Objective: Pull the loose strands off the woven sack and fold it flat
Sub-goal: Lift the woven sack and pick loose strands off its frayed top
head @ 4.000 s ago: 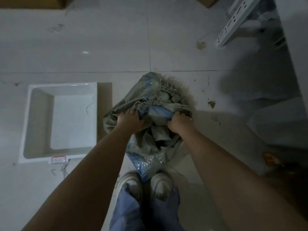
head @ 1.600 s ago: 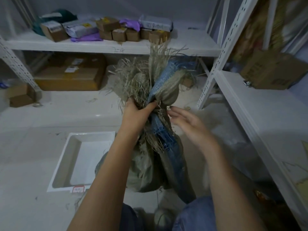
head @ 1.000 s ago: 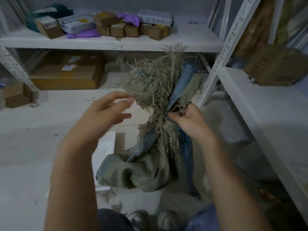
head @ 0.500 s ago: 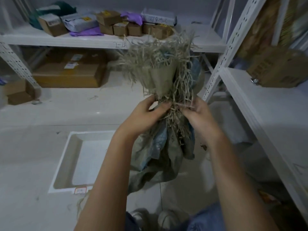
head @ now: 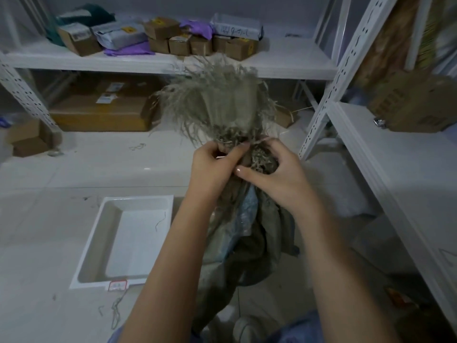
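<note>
Pale tiled floor (head: pixel 49 219) underfoot, and a shallow white rectangular plastic tray (head: pixel 99 241) sits flat on it at the left, one thin strand (head: pixel 160 220) lying inside. More loose strands (head: pixel 116 308) trail on the tiles just off the tray's near corner. Far side, a white metal shelf (head: pixel 284 63) carries small brown cardboard boxes (head: pixel 197 44), grey mailer bags (head: pixel 118 37) and purple pouches (head: pixel 133 49). Beneath it, a big flat brown carton (head: pixel 99 112) rests on the lower level.
</note>
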Demonstrator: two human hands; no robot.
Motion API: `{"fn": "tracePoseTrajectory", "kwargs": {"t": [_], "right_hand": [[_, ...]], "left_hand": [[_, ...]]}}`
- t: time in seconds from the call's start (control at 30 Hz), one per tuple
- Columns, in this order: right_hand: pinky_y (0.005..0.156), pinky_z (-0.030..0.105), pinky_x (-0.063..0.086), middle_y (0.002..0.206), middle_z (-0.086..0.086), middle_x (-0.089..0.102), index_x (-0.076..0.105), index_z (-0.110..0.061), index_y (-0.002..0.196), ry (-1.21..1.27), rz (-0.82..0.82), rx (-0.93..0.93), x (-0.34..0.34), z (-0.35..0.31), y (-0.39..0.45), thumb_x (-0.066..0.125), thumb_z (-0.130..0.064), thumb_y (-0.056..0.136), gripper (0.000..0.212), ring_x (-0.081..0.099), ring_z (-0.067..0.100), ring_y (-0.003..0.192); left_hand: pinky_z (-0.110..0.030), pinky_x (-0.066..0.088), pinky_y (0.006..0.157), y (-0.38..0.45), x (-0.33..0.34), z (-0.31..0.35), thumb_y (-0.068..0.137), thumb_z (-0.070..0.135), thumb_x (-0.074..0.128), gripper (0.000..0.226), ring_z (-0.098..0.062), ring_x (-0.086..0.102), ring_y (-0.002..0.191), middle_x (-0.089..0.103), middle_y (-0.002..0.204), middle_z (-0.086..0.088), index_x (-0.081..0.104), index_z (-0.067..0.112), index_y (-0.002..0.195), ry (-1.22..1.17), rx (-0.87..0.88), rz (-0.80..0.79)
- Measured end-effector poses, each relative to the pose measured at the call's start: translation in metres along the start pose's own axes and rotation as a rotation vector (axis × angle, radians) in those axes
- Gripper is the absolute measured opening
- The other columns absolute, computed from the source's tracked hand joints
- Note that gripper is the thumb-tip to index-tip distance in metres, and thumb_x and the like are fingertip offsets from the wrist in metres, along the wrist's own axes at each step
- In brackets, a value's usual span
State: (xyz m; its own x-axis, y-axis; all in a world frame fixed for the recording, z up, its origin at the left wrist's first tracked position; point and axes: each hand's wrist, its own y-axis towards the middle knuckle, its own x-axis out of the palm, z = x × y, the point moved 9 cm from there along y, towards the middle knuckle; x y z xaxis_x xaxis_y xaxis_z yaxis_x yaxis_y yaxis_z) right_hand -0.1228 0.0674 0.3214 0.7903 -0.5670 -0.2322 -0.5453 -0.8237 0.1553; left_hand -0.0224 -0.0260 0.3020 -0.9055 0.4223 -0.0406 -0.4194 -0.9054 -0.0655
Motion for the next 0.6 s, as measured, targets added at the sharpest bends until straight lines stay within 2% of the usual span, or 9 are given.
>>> {"fn": "tracePoseTrajectory", "kwargs": {"t": [0.07,0.13,0.2,0.3,0.4,0.47,0.53,0.6], "right_hand": [[0.07,0.005,0.048,0.092,-0.017,0.066,0.057,-0.033,0.091,0.024,0.084,0.002,-0.007,0.002,0.001,0.079,-0.014,0.071,0.035,0.063,-0.01,0.084],[0.067,0.003,0.046,0.087,-0.02,0.065,0.058,-0.033,0.085,0.039,0.12,0.003,-0.015,0.003,0.003,0.078,-0.01,0.072,0.034,0.062,-0.014,0.077],[0.064,0.0,0.044,0.084,-0.022,0.062,0.056,-0.034,0.081,0.033,0.104,0.005,-0.016,0.004,0.004,0.077,-0.005,0.073,0.037,0.06,-0.019,0.072],[0.068,0.002,0.045,0.085,-0.019,0.062,0.054,-0.034,0.078,0.021,0.079,0.008,-0.011,0.005,0.004,0.075,-0.003,0.074,0.038,0.06,-0.011,0.079],[0.075,0.007,0.046,0.084,-0.015,0.064,0.054,-0.031,0.078,0.068,0.078,0.01,-0.013,0.005,0.003,0.075,0.0,0.072,0.038,0.062,-0.003,0.083],[0.077,0.009,0.047,0.086,-0.013,0.065,0.054,-0.03,0.081,0.107,0.045,0.015,-0.013,0.004,0.001,0.076,0.001,0.072,0.039,0.063,-0.002,0.085],[0.078,0.01,0.049,0.089,-0.011,0.065,0.055,-0.029,0.085,0.122,0.008,0.018,-0.011,0.002,0.0,0.076,0.001,0.072,0.038,0.063,0.0,0.088],[0.076,0.01,0.05,0.089,-0.011,0.065,0.056,-0.027,0.085,0.122,-0.002,0.018,-0.01,0.001,-0.001,0.075,0.001,0.072,0.037,0.063,0.0,0.087]], "left_hand": [[-0.041,0.056,0.079,-0.001,0.003,-0.002,0.081,0.029,0.068,0.035,-0.022,0.064,0.075,0.067,0.081,-0.025,0.064,-0.006,0.08,-0.022,-0.042,-0.031],[-0.026,0.051,0.062,-0.002,0.003,0.001,0.083,0.032,0.065,0.034,-0.014,0.057,0.062,0.062,0.067,-0.016,0.062,-0.001,0.076,0.017,-0.016,-0.018],[-0.02,0.034,0.05,-0.004,0.0,0.008,0.085,0.031,0.064,0.033,-0.008,0.041,0.051,0.042,0.055,-0.002,0.048,0.01,0.065,0.035,0.039,0.032],[-0.017,0.035,0.05,-0.005,-0.005,0.014,0.085,0.028,0.064,0.028,-0.005,0.041,0.051,0.042,0.059,0.002,0.046,0.011,0.071,0.026,0.099,0.114],[-0.023,0.034,0.056,-0.005,-0.012,0.015,0.083,0.027,0.065,0.035,-0.011,0.04,0.061,0.038,0.066,0.004,0.034,0.016,0.071,0.025,0.109,0.187],[-0.026,0.03,0.056,-0.006,-0.016,0.016,0.082,0.027,0.067,0.041,-0.014,0.035,0.06,0.034,0.065,0.003,0.029,0.02,0.067,0.023,0.124,0.215],[-0.025,0.03,0.053,-0.006,-0.019,0.017,0.082,0.027,0.067,0.046,-0.012,0.03,0.052,0.032,0.057,0.005,0.026,0.02,0.061,0.043,0.134,0.22],[-0.018,0.032,0.049,-0.005,-0.02,0.016,0.082,0.023,0.067,0.054,-0.005,0.025,0.04,0.026,0.039,0.01,0.023,0.019,0.053,0.047,0.123,0.21]]}}
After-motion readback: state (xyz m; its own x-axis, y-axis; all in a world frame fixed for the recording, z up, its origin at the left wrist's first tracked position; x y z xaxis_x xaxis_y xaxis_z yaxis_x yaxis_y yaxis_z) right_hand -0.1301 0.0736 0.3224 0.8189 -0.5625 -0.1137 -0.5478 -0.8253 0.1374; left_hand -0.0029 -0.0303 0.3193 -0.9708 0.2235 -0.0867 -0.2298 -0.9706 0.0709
